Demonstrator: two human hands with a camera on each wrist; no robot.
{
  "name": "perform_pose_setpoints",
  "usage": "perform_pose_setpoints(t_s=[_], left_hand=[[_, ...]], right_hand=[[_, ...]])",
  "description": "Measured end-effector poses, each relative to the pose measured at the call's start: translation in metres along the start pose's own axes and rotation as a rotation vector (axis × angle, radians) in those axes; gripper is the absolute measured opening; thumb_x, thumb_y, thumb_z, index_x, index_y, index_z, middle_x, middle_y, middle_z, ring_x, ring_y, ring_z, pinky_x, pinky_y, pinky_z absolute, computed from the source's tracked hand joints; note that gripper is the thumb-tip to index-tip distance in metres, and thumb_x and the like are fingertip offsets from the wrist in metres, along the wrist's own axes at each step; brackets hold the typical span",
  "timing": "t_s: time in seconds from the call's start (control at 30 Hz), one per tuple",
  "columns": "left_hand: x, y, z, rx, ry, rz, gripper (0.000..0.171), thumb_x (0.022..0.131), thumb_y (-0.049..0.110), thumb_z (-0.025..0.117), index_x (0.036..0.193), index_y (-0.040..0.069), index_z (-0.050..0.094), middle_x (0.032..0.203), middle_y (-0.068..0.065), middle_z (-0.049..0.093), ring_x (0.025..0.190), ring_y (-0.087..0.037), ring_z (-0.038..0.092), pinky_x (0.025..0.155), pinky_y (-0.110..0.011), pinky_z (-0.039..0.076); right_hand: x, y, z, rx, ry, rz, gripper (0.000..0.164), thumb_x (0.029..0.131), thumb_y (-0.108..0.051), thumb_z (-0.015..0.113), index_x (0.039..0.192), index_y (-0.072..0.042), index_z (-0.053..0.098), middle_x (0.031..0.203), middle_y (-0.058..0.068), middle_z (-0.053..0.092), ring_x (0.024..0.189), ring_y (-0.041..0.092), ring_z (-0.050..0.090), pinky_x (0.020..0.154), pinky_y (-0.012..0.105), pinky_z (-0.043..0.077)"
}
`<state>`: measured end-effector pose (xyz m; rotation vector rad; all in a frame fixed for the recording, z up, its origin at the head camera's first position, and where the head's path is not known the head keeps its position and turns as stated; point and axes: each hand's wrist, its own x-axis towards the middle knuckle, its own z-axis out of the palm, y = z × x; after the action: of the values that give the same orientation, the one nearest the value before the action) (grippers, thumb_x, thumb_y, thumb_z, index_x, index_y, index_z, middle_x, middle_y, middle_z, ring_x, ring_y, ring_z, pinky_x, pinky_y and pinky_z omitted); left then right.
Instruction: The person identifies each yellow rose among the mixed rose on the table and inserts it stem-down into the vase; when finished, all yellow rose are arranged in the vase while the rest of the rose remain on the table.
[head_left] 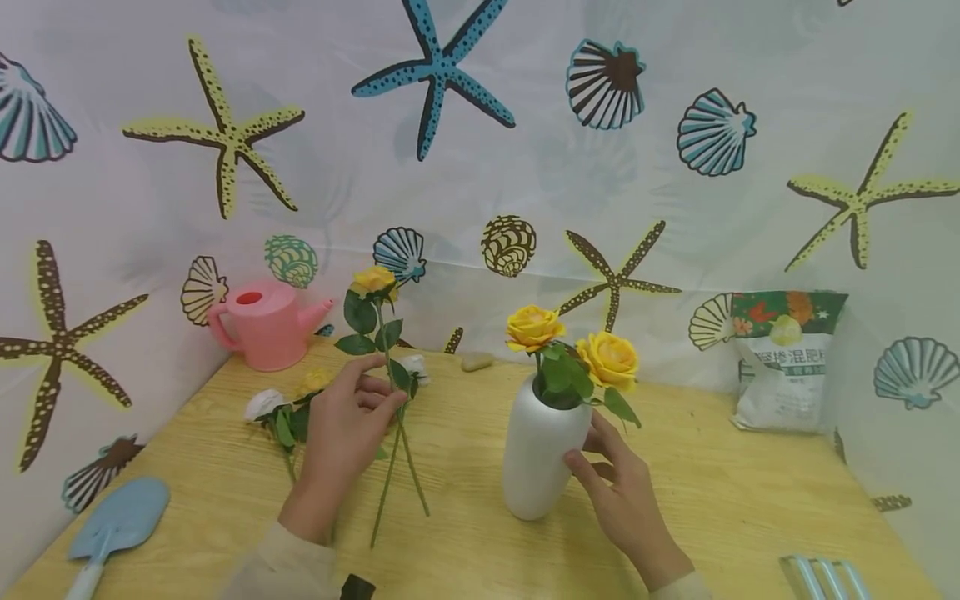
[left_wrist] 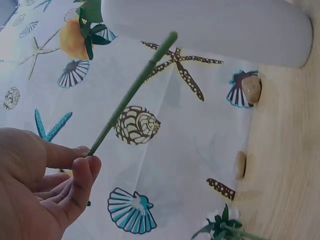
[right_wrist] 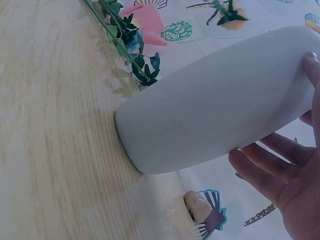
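A yellow rose [head_left: 372,282] stands upright in my left hand [head_left: 348,425], its green stem [left_wrist: 132,92] pinched between thumb and fingers. In the left wrist view the cut end points up toward the vase, apart from it. My right hand [head_left: 622,492] grips the white vase [head_left: 540,467] from the right side, thumb in front and fingers behind. The vase tilts slightly, its base at the tabletop. Two yellow roses [head_left: 534,327] with green leaves stick out of its mouth. Behind my left hand lie a white rose [head_left: 414,367] and, further left, another white rose [head_left: 264,404] and a yellow bloom [head_left: 313,382].
A pink watering can [head_left: 266,333] stands at the back left of the wooden table [head_left: 465,533]. A blue trowel [head_left: 123,517] lies front left, a light blue fork [head_left: 825,579] front right. Back right is a printed bag [head_left: 783,375]. A stone [head_left: 476,362] sits by the patterned cloth.
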<state>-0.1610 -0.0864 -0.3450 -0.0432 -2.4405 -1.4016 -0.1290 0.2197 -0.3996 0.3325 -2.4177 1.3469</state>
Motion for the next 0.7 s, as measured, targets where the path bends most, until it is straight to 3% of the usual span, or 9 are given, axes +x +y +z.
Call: perform_pose_setpoints(t_s=[0.17,0.33,0.53,0.7], left_hand=[[-0.002,0.024,0.015,-0.287,0.107,0.034,0.052,0.091,0.003,0.073,0.14,0.008,0.055,0.098,-0.014,0.067,0.069,-0.008,0.067,0.064,-0.024,0.059],[-0.004,0.043,0.034,-0.543,0.245,0.186,0.057,0.088,-0.008,0.071,0.141,-0.001,0.052,0.097,-0.015,0.064,0.069,-0.001,0.066,0.062,-0.02,0.058],[-0.005,0.061,0.053,-0.65,0.445,0.381,0.056,0.088,-0.011,0.07,0.14,-0.008,0.049,0.096,-0.016,0.063,0.074,0.0,0.066,0.064,-0.017,0.057],[-0.004,0.071,0.063,-0.715,0.558,0.513,0.061,0.087,-0.013,0.069,0.142,-0.01,0.044,0.099,-0.001,0.063,0.08,-0.004,0.067,0.065,-0.02,0.057]], right_hand=[[0.0,0.0,-0.001,0.001,-0.002,0.0,0.056,0.098,-0.013,0.066,0.15,-0.017,0.047,0.124,0.009,0.07,0.106,0.006,0.065,0.082,0.029,0.059],[0.0,0.0,-0.003,-0.006,-0.01,-0.01,0.055,0.098,-0.014,0.066,0.15,-0.016,0.046,0.123,0.008,0.07,0.107,0.008,0.065,0.082,0.029,0.06],[0.0,-0.001,-0.004,-0.004,-0.017,0.009,0.055,0.099,-0.016,0.065,0.15,-0.016,0.046,0.123,0.008,0.07,0.109,0.014,0.066,0.083,0.029,0.059],[0.001,-0.001,-0.003,0.006,-0.015,0.002,0.055,0.098,-0.015,0.066,0.15,-0.015,0.046,0.123,0.008,0.07,0.108,0.018,0.068,0.083,0.029,0.059]])
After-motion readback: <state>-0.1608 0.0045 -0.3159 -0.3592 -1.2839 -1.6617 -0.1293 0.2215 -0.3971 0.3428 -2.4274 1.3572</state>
